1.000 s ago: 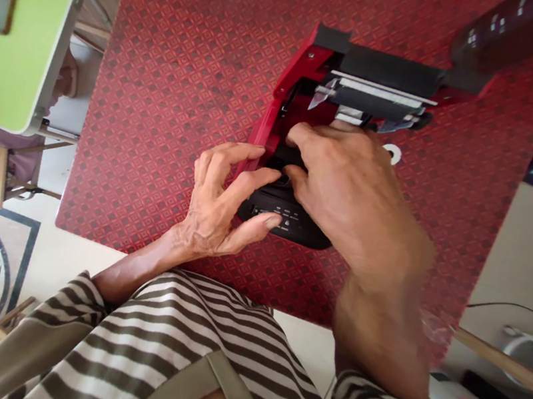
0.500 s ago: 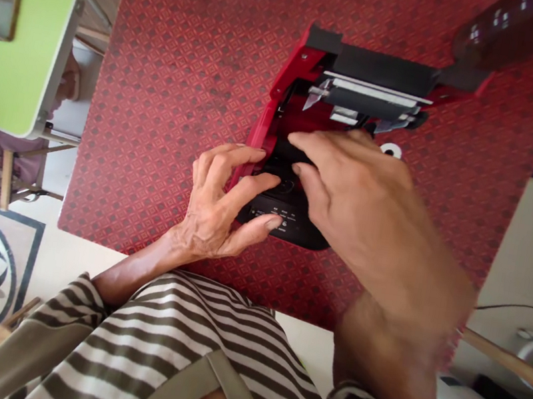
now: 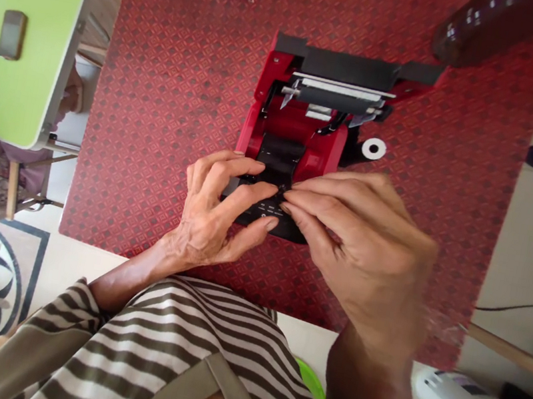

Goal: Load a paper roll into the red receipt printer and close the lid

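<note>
Red patterned desk [image 3: 165, 75], opened red-and-black device [image 3: 281, 151] on it! Left hand [image 3: 209, 207] spreads its fingers [image 3: 250, 198] wide; right hand [image 3: 366, 235] bunches narrowly at the panel [image 3: 272, 212], any grip unclear.

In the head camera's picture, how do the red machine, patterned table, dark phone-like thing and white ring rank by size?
1. Patterned table
2. Red machine
3. Dark phone-like thing
4. White ring
</note>
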Tool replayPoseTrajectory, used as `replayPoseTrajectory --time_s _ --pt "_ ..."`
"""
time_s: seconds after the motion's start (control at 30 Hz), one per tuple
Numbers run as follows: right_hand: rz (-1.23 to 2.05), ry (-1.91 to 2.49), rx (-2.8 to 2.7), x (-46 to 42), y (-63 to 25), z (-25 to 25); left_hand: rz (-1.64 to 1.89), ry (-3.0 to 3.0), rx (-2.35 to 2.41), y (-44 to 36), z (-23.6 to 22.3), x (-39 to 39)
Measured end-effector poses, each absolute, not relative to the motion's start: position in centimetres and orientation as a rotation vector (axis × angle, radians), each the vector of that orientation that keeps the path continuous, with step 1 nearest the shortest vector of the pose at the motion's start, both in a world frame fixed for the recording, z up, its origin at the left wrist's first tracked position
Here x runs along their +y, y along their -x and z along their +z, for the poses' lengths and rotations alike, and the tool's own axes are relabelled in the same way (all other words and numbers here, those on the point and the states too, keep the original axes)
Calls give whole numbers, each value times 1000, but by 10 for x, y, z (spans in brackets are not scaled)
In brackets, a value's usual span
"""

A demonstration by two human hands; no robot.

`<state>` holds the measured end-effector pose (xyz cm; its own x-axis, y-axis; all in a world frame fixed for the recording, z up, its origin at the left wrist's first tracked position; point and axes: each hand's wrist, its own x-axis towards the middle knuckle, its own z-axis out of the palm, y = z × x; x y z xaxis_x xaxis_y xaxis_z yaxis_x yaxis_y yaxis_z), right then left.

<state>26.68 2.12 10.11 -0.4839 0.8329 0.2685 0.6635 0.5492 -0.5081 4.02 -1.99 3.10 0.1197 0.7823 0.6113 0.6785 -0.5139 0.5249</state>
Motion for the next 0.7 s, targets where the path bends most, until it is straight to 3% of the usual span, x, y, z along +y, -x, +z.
replayPoseTrajectory --time_s 0.7 --pt "418 1262 -2357 36 -281 105 1321 -2281 1460 -35 51 -16"
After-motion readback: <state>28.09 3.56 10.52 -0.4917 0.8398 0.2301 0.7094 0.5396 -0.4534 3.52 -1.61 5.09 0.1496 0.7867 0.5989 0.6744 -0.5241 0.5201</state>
